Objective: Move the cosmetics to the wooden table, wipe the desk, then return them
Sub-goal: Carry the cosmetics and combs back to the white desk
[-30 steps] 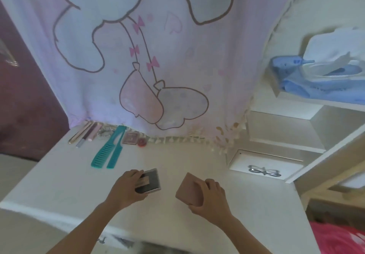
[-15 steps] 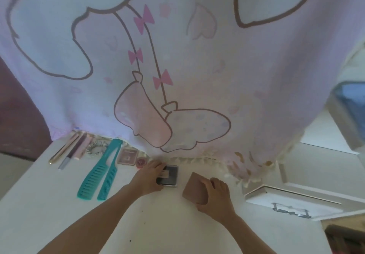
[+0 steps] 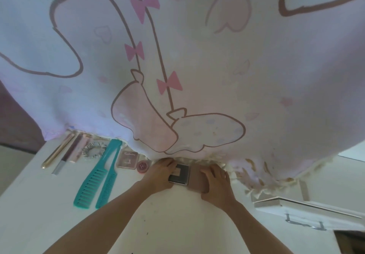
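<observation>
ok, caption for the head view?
Left hand holds black compact, right hand holds brown case, on the white desk.

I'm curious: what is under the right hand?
A flat brown case lies under the right hand, on the desk beside a dark compact. The hand covers much of its top, so any label is hidden.

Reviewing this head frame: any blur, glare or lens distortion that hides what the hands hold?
Head view: strong wide-angle bowing of the curtain and desk edges; soft, washed-out light, no hard glare; mild softness, yet the left hand on the black compact and the right hand on the brown case are readable.
</observation>
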`<action>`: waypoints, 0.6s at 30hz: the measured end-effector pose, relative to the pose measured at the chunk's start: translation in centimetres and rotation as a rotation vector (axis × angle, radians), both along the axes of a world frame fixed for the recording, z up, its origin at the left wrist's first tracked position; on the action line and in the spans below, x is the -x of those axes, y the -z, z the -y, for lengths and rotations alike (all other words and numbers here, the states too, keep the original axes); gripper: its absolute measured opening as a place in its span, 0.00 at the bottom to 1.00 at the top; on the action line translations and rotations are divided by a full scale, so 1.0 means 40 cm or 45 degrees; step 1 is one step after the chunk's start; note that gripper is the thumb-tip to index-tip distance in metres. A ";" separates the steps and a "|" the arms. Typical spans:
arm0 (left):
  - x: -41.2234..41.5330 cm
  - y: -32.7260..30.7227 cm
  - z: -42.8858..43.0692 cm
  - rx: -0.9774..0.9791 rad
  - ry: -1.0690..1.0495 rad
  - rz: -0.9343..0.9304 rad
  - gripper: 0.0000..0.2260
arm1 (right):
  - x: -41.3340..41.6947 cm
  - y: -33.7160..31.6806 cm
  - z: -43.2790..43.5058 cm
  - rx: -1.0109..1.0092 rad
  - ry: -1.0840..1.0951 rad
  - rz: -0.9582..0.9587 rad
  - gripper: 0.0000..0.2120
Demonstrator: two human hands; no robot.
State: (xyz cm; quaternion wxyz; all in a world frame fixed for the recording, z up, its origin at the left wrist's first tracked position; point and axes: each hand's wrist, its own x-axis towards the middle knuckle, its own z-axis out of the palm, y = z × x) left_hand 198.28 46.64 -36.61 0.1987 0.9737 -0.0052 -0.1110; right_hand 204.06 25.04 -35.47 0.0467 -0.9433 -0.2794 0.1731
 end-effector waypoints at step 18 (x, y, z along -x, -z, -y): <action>0.129 -0.021 0.025 -0.057 -0.075 0.096 0.28 | 0.094 -0.031 0.026 -0.054 -0.189 0.038 0.31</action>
